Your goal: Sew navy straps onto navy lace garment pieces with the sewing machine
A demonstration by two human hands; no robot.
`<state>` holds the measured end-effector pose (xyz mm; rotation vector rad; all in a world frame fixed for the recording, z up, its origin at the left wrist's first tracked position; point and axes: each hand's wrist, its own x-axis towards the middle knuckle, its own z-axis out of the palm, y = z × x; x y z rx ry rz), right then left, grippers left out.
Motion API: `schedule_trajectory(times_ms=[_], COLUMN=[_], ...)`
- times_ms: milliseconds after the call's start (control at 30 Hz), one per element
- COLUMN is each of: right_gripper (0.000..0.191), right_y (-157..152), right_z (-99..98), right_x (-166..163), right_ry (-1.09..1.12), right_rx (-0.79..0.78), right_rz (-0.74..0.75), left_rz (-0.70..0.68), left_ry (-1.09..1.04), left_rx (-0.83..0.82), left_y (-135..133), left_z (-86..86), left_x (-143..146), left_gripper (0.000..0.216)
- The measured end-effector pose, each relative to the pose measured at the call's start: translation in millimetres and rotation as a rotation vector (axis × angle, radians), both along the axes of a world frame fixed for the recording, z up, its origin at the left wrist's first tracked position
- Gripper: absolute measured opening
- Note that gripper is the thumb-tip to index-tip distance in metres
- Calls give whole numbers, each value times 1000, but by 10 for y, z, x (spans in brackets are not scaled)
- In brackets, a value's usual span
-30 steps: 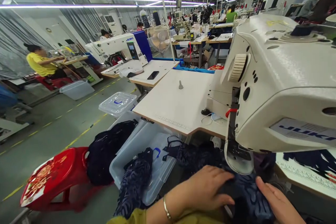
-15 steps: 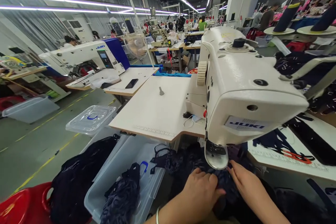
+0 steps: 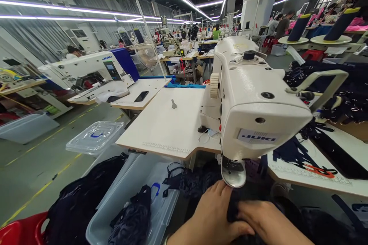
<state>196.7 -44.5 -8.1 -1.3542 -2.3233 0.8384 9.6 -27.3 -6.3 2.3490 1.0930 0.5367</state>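
Note:
A dark navy bra [image 3: 198,180] with thin straps and patterned fabric lies under the head of a white sewing machine [image 3: 255,122]. My left hand [image 3: 212,208] grips its dark fabric just below the machine's shiny metal guard [image 3: 234,174], the fingers together and the thumb stretched to the right. Close beside it, lower and to the right, is my right hand [image 3: 266,218]. Motion smears its fingers, and what they touch in the dark cloth is hidden. The guard covers the needle area.
Left of the machine, a clear plastic bin [image 3: 163,218] holds more navy garments [image 3: 133,214]. A metal piece [image 3: 174,104] lies on the white table [image 3: 158,122]. Orange-handled scissors [image 3: 320,170] and navy strips [image 3: 293,151] lie at right. A red stool [image 3: 25,231] stands lower left.
My right hand has left the guard's right edge and dropped down beside my left hand. My left fingers have straightened and reach up to the guard. The view has shifted slightly.

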Motion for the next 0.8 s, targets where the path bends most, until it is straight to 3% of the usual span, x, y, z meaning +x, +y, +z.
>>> schedule_trajectory(times_ms=[67,100,167,200,300,400,467,567,700,800], right_gripper=[22,19,22,24,25,30,31,32,40,42], right_y=[-27,-26,21,66,230,327,328,279,273,369], right_z=[289,391,480,472,332,179,108,38,31,101], right_x=[-12,-19,-25,-24,-21,-28,-27,-8,17,30], right_ry=[94,131,187,199,150,122,200,373,552,676], right_rx=[-43,-8,138,230,480,549,450,181,-124,-233], right_rz=[117,102,-4,-64,-194,-320,-391,-504,-713,-720], left_rz=[-145,-185,-127,-51,173,178,41,-133,-144,-148], left_ry=[-180,-225,-254,-247,-174,-63,11,101,170,222], left_rx=[-174,-268,-355,-311,141,544,586,510,469,473], left_y=[62,99,188,237,368,423,418,399,393,387], left_z=[197,277,385,415,431,399,384,397,452,473], left_x=[-115,-165,-231,-244,-224,-178,-157,-136,-107,-86], left_gripper=[61,51,34,28,19,23,31,35,32,31])
